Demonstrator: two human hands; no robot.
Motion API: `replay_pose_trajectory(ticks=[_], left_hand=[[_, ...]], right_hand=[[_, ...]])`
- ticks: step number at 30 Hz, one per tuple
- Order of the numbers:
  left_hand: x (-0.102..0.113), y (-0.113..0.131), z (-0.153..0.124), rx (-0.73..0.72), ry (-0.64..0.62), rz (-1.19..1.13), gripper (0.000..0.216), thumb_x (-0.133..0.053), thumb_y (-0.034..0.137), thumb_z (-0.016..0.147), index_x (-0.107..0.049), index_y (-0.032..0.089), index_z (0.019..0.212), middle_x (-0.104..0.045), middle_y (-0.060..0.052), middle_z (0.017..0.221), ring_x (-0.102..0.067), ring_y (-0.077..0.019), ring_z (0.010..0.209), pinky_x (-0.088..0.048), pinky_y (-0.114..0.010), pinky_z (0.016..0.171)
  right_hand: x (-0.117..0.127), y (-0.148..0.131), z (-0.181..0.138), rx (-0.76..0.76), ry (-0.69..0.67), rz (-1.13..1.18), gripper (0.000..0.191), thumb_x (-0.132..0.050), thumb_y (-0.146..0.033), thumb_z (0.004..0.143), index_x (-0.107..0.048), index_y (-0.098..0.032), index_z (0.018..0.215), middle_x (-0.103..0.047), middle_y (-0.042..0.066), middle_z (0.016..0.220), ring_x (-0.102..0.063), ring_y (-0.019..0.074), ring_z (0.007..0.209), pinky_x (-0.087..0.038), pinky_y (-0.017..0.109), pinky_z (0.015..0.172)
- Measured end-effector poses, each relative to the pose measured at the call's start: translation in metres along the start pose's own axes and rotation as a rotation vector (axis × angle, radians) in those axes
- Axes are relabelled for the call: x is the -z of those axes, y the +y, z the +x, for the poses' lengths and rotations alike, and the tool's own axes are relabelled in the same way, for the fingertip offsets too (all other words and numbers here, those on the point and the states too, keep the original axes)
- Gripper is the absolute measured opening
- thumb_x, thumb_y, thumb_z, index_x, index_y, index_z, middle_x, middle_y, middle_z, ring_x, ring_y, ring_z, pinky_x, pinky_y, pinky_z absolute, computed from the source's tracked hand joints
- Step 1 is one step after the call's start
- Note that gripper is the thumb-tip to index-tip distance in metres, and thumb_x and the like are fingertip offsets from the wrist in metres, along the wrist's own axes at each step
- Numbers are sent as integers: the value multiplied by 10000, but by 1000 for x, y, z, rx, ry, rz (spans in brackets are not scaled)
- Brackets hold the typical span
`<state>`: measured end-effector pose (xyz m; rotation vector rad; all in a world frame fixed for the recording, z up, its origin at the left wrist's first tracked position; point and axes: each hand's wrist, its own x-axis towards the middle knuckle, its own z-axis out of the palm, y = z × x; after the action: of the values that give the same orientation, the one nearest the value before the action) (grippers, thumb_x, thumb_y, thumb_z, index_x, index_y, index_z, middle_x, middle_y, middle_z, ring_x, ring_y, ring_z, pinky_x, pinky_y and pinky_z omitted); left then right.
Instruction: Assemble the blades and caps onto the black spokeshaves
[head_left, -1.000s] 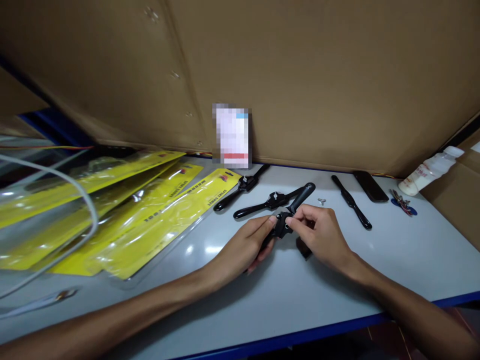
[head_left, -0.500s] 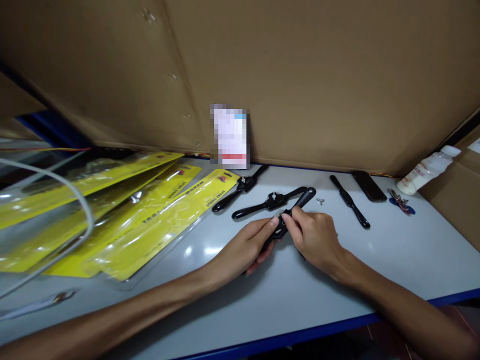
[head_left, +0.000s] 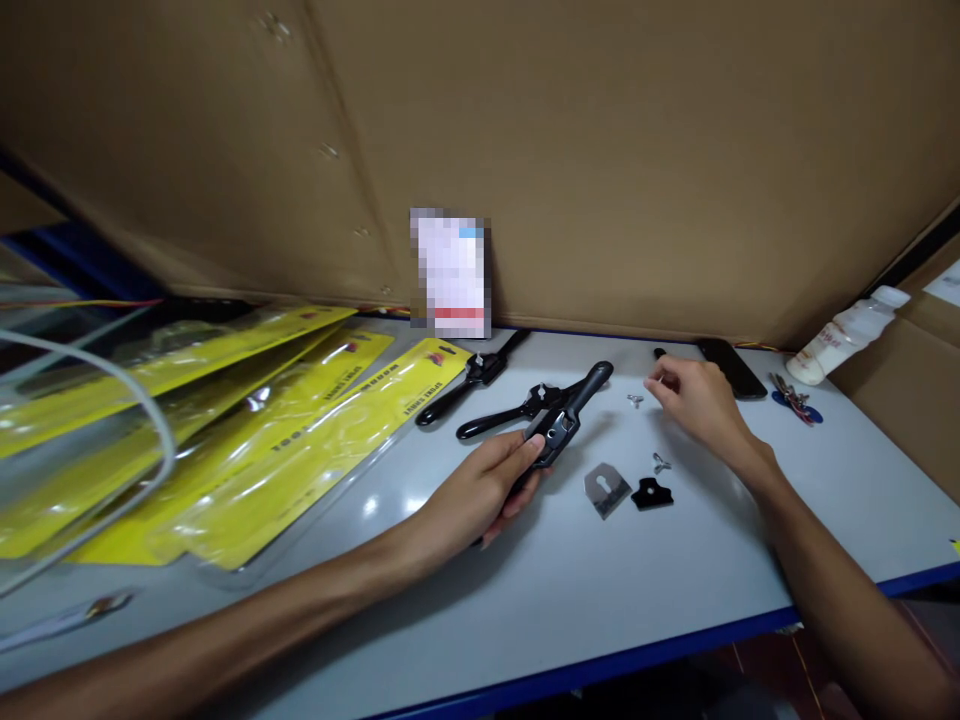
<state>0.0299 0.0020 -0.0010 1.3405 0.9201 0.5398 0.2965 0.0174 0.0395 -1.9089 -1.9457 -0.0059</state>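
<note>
Spokeshave (head_left: 559, 425) is gripped by the left hand (head_left: 480, 490) near mid-worktop (head_left: 750, 560), its long axis running toward the far right corner. Right hand (head_left: 694, 400), fingers loosely curled and holding nothing visible, is nearer the wing screw (head_left: 635, 400), just leftward.

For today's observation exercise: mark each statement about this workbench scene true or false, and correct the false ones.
1. The left hand grips a black two-handled spokeshave tool. True.
2. The right hand rests on that tool. False: it is apart, reaching near a small silver wing screw.
3. A flat grey metal blade lies on the white table. True.
4. The yellow plastic packages lie right of the hands. False: they lie left.
</note>
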Motion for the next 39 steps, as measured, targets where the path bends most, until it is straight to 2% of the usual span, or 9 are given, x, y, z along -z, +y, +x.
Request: replay_pose_trajectory(ticks=[2,7,13,16,21,27,31,36,39], left_hand=[[0,0,0,5,-3,-2,365,-451,535,965,-510,215,800,-388,110,486,-262,-67,349,-260,-162,282],[-2,2,-2,13,-12,-4,350,-448,503,981,-499,221,781,-388,108,490,-267,-68,345,-244,-167,285],[-2,2,-2,18,-24,28,343,-454,507,973,-500,223,786,-388,106,482,-274,-73,345,-262,-168,282],[-3,2,-1,14,-41,40,338,-452,499,972,-505,221,786,-390,103,477,-276,-74,356,-269,-164,287],[-2,3,-1,30,-46,32,344,-467,508,964,-504,222,775,-400,103,482,-279,-73,346,-258,-166,286],[-3,7,-4,26,-61,73,367,-422,509,973,-493,223,755,-401,99,489,-296,-78,355,-270,-168,302],[-3,7,-4,32,-72,93,372,-399,516,971,-493,228,756,-402,98,479,-284,-82,346,-263,-177,305],[-4,6,-3,40,-79,74,383,-421,532,949,-468,232,716,-422,88,484,-300,-80,345,-271,-178,306],[-4,7,-3,45,-70,65,372,-428,528,943,-470,233,721,-419,90,480,-309,-83,346,-280,-175,305]], right_hand=[[-4,9,4,12,-101,-51,96,-626,-225,886,-704,-204,939,-710,42,842,-590,183,737,-327,290,634],[-10,12,2,109,-229,-80,242,-671,-249,878,-688,-215,1118,-718,64,967,-626,205,817,-367,293,669],[-18,7,-2,164,-244,-145,163,-534,-170,952,-680,-172,1026,-719,121,1026,-643,235,872,-369,305,694],[-21,10,-1,161,-228,-121,215,-487,-77,918,-678,-168,950,-729,119,963,-642,229,832,-372,307,694],[-6,14,4,113,-114,-46,241,-455,-83,921,-655,-154,1036,-723,105,930,-642,217,836,-420,317,747],[14,-24,-14,119,179,458,123,-521,-242,937,-626,-215,996,-687,34,885,-620,170,740,-442,288,620],[3,-55,-34,248,138,561,132,-503,-224,962,-631,-214,990,-695,29,894,-634,157,758,-481,288,661],[-17,-68,-43,421,100,480,257,-408,-186,1001,-653,-211,1072,-698,59,942,-626,172,813,-494,329,754],[-18,-69,-43,385,26,564,299,-411,-182,981,-680,-218,1107,-682,61,947,-611,175,831,-492,334,764]])
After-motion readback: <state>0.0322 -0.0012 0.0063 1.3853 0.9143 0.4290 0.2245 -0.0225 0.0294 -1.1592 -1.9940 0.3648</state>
